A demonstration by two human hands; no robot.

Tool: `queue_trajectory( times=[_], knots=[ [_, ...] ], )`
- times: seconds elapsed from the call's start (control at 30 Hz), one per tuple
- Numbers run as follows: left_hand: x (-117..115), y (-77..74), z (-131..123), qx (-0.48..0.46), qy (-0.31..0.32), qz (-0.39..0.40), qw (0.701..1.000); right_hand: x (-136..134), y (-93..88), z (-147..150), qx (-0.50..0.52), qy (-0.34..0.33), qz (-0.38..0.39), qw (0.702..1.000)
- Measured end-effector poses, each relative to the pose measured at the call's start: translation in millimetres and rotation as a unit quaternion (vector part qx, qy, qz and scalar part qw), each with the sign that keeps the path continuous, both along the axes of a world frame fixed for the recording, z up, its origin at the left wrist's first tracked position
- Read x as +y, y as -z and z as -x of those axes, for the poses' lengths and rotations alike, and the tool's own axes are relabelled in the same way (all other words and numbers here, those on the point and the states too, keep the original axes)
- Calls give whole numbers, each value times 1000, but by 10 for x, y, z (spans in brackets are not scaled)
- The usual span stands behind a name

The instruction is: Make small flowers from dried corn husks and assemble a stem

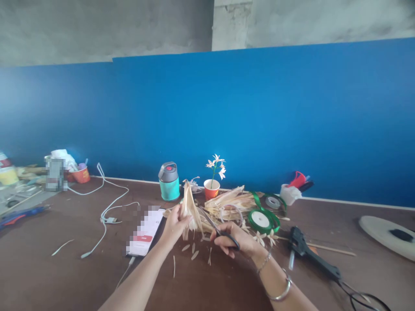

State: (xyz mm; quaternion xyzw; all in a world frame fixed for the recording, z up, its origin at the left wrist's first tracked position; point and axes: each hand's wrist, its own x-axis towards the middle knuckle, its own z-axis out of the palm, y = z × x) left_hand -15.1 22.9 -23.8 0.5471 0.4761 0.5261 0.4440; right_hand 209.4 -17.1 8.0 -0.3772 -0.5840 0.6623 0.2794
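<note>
Blue partition [227,112] below grey wall [106,30]

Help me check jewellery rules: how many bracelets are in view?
2: a thin bracelet by the right hand, which holds scissors, and a thicker bracelet farther up that arm. None shows on the left arm.

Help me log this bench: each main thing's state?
Left hand: gripping pale dried husk
Black-handled metal scissors: in right hand, blade opening unclear
Turquoise cylindrical flask: upright, lidded
Red paper cup: upright, holding white flowers
Rectangular phone: screen lit, cable plugged in
Black plastic glue gun: lying down
Round green-ribbon spool: flat, partly unwound
</note>
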Motion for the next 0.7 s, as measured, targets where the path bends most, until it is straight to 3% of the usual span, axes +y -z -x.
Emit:
queue_trajectory(
  times=[0.2,0.37,0.6,0.7],
  knots=[
    [49,117,24,51,-49,-81,994,31,60,28,45,50,4,998],
    [62,150,34,58,-64,-83,993,36,77,58,57,60,3,997],
    [34,106,28,82,-78,-107,988,13,63,98,54,85,1,995],
    [-1,38,11,157,-98,-164,969,9,68,115,56,105,-6,993]
  ],
)
